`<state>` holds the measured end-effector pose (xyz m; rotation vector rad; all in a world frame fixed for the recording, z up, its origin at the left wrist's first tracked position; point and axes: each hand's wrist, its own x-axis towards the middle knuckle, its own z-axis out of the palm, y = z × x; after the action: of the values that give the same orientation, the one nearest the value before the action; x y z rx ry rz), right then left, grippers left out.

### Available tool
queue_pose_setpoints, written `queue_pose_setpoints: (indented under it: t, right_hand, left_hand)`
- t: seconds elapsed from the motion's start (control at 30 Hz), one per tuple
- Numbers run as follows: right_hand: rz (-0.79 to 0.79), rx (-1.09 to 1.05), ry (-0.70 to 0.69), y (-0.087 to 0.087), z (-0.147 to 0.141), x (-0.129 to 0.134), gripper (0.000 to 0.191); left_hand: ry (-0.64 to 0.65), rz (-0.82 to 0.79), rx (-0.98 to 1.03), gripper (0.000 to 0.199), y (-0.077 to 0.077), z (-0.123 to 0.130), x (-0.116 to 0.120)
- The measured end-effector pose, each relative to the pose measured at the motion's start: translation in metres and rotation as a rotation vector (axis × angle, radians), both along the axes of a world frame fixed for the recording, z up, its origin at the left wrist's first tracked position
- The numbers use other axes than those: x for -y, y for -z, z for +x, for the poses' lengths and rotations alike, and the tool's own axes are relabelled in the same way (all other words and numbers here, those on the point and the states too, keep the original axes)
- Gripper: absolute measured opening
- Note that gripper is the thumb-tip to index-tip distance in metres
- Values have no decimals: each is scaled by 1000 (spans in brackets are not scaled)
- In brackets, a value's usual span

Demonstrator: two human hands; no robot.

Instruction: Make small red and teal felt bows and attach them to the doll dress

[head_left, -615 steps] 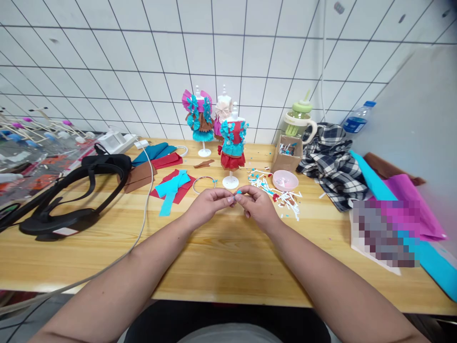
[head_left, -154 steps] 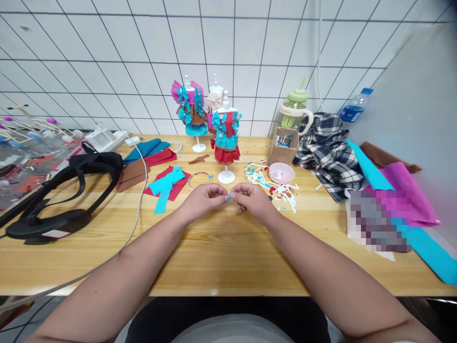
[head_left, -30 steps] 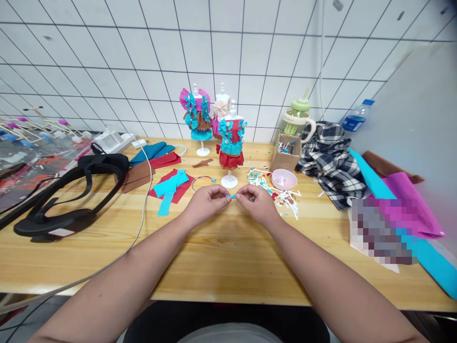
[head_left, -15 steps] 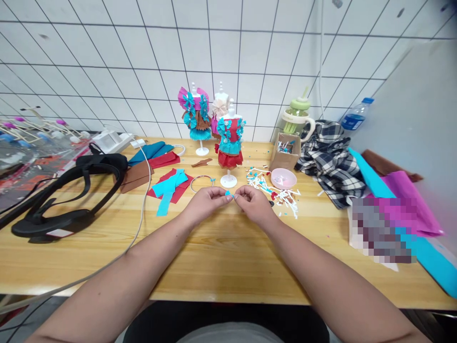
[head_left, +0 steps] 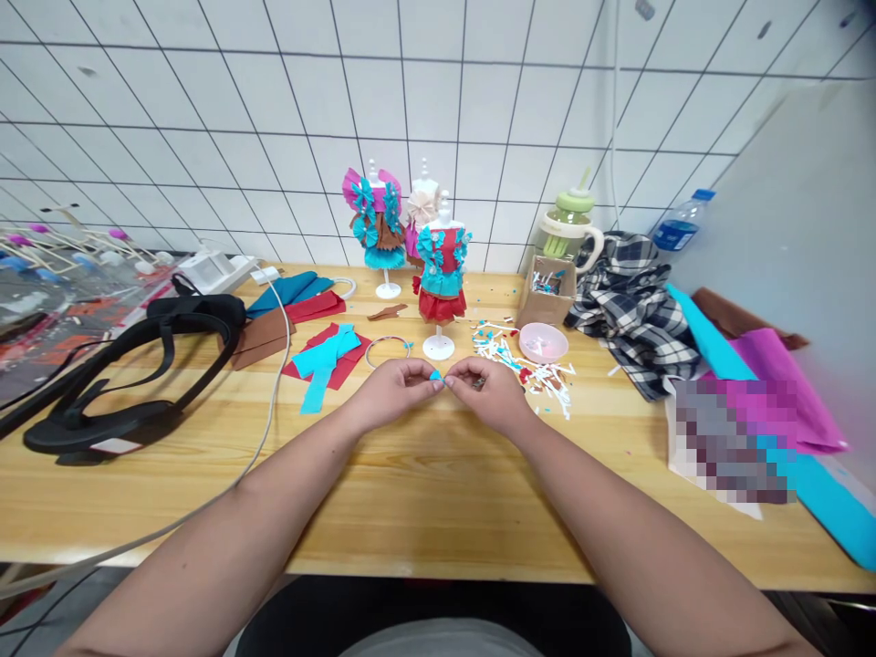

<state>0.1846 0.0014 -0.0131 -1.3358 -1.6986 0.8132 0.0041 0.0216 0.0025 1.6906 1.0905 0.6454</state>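
Between my fingertips is a small piece of blue crepe paper [head_left: 436,375], mostly covered by the fingers. My left hand [head_left: 398,392] is closed, pinching it between thumb and forefinger. My right hand [head_left: 484,391] is closed too, its thumb and forefinger pinched at the paper's right side. Just behind the hands stands a small white dress form [head_left: 439,348] wearing a red and blue paper dress [head_left: 442,274]. A thin ring [head_left: 370,352] lies left of its base. Blue paper strips [head_left: 321,365] rest across folded red paper [head_left: 349,368] farther left.
White and coloured scraps [head_left: 496,347] lie around a pink dish [head_left: 544,344]. Behind it are a cardboard box [head_left: 547,301] and a green-lidded jug [head_left: 571,224]. A black headset [head_left: 137,420] and a white cable [head_left: 274,392] lie left; checked cloth [head_left: 622,292] lies right.
My right hand has turned slightly and shifted a little to the right, its fingers rolling at the paper. A bit more blue shows by my left fingertips. Nothing on the table has moved.
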Motion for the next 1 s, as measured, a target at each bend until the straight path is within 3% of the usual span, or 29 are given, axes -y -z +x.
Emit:
queue_pose_setpoints:
  t: [0.17,0.3,0.43,0.7,0.9,1.0]
  right_hand:
    - [-49,-14,-30,1,0,-1,7]
    - [4,-61,41,2,0,-2,10]
    - [60,-30,61,5,-1,-2,9]
    - [152,151,-30,6,3,-2,7]
    - [169,187,2,3,4,-1,8]
    - [71,75,24,4,3,-3,15]
  left_hand:
    - [136,156,-104,26,0,0,1]
    - [53,22,-23,32,3,2,0]
    - [-27,1,55,32,5,5,-1]
    - [108,9,-10,28,0,1,-1]
    - [16,35,-43,29,-1,-1,-3]
    - [-34,39,-37,30,-1,-2,-4]
